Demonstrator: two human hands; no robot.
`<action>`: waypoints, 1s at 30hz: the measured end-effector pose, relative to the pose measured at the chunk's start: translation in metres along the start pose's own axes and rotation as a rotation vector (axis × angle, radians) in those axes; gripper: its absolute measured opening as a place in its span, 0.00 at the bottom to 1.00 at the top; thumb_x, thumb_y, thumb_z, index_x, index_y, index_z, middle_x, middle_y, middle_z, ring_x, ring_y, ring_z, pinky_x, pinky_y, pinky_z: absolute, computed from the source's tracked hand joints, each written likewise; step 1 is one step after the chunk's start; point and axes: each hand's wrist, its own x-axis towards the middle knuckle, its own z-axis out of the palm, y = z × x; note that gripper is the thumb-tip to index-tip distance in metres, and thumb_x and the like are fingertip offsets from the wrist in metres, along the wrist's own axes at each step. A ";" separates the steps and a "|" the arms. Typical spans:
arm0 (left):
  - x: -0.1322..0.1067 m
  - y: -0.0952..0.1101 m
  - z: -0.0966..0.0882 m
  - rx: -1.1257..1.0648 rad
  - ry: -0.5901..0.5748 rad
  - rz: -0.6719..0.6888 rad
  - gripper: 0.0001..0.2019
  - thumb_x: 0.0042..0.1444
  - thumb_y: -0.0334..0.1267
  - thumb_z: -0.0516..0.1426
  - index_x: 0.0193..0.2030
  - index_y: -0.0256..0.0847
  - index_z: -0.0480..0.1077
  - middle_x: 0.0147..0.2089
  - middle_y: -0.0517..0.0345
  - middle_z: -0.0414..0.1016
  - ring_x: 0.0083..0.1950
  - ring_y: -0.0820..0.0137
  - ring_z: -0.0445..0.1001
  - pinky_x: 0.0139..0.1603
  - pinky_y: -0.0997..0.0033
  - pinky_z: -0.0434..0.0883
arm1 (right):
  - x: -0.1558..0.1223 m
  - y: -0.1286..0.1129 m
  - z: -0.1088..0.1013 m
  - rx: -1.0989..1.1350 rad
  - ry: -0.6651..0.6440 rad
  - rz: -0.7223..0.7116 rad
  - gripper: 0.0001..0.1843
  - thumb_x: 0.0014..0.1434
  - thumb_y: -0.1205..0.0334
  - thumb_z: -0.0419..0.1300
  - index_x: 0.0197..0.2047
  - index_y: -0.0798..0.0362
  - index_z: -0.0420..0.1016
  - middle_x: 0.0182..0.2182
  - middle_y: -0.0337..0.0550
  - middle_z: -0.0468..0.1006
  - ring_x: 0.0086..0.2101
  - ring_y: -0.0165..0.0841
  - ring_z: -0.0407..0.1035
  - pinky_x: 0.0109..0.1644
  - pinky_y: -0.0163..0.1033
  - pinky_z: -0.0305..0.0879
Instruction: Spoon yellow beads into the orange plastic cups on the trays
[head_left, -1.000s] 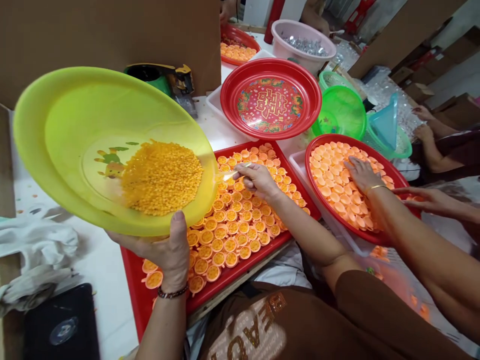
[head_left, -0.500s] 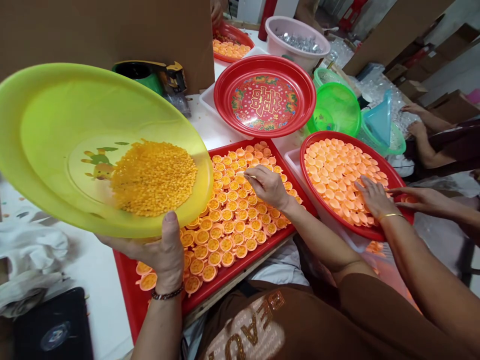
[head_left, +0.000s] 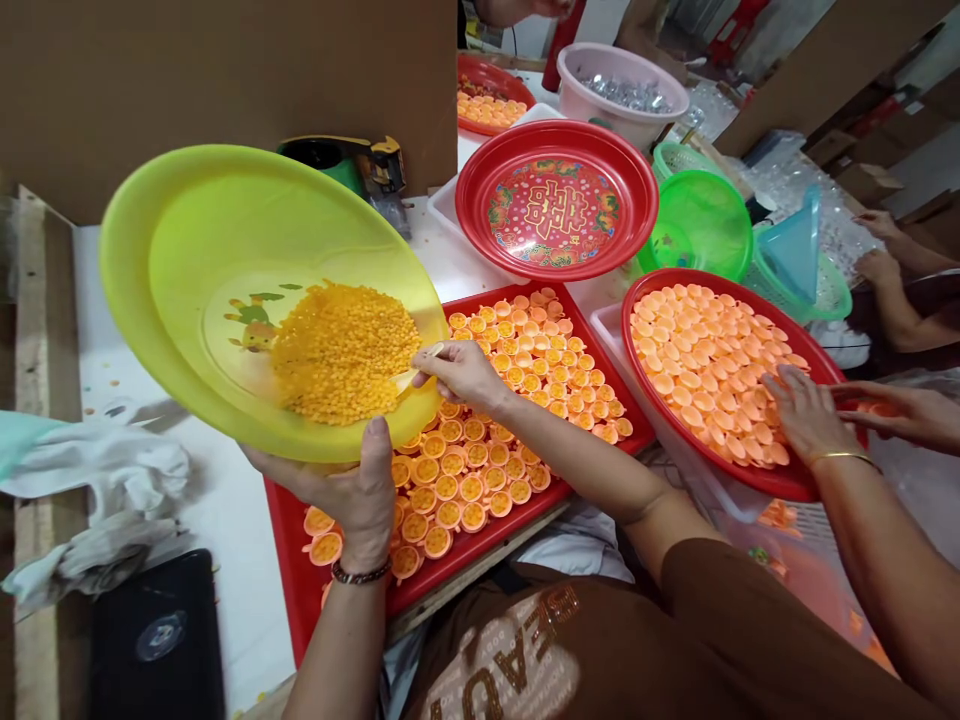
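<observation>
My left hand [head_left: 352, 495] grips the near rim of a tilted yellow-green plate [head_left: 225, 240], thumb on top. A heap of small yellow grains [head_left: 341, 352] lies in the plate's lower right part. My right hand [head_left: 463, 375] is closed in a pinch on a small pale scoop [head_left: 414, 376], whose tip touches the grain heap at the plate's edge. Under both hands lies a red rectangular tray [head_left: 296, 560] packed with several orange caps [head_left: 517, 400], many of them holding yellow grains.
A co-worker's hands [head_left: 806, 412] rest on a round red tray [head_left: 780, 482] of orange caps at right. Behind stand a red patterned plate [head_left: 480, 165], green baskets [head_left: 701, 215], a pink basin [head_left: 600, 100] and a tape dispenser [head_left: 360, 165]. Cloth [head_left: 97, 480] and a black device [head_left: 157, 640] lie at left.
My right hand moved left from over the cap tray to the plate's rim, bringing the scoop into the grains. The co-worker's hand slid toward the near edge of the round tray.
</observation>
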 end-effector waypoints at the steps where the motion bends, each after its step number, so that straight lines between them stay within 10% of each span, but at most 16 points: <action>1: 0.000 0.000 0.000 0.004 -0.002 -0.008 0.53 0.51 0.51 0.66 0.74 0.33 0.41 0.81 0.27 0.41 0.82 0.53 0.48 0.81 0.49 0.52 | -0.002 -0.001 -0.003 0.055 0.018 0.029 0.17 0.59 0.53 0.72 0.29 0.54 0.73 0.25 0.37 0.80 0.14 0.20 0.53 0.15 0.31 0.47; 7: -0.001 0.000 0.004 -0.066 0.001 -0.037 0.54 0.49 0.54 0.66 0.73 0.36 0.42 0.80 0.32 0.44 0.81 0.56 0.51 0.81 0.51 0.54 | -0.024 -0.020 -0.060 0.204 0.143 0.025 0.09 0.61 0.60 0.69 0.34 0.55 0.76 0.27 0.38 0.82 0.15 0.19 0.51 0.16 0.30 0.42; 16: -0.002 -0.016 0.002 -0.084 -0.030 0.039 0.51 0.52 0.51 0.65 0.73 0.37 0.39 0.81 0.33 0.42 0.81 0.56 0.52 0.81 0.47 0.52 | -0.059 -0.010 -0.156 -0.103 0.500 -0.259 0.19 0.56 0.45 0.71 0.32 0.53 0.75 0.28 0.39 0.81 0.16 0.20 0.53 0.18 0.31 0.46; 21: 0.001 -0.011 0.004 -0.077 -0.014 0.027 0.52 0.50 0.54 0.66 0.72 0.39 0.41 0.81 0.34 0.44 0.80 0.58 0.54 0.81 0.48 0.54 | -0.067 -0.002 -0.158 -0.598 0.494 -0.554 0.15 0.65 0.47 0.65 0.34 0.49 0.79 0.34 0.45 0.83 0.34 0.35 0.75 0.37 0.40 0.72; 30: -0.003 -0.015 0.001 -0.076 -0.022 0.046 0.52 0.52 0.50 0.66 0.74 0.37 0.40 0.81 0.33 0.42 0.82 0.55 0.49 0.82 0.47 0.50 | -0.058 -0.024 -0.089 -0.535 0.390 -0.636 0.12 0.71 0.53 0.59 0.40 0.50 0.79 0.32 0.41 0.80 0.29 0.30 0.70 0.36 0.39 0.70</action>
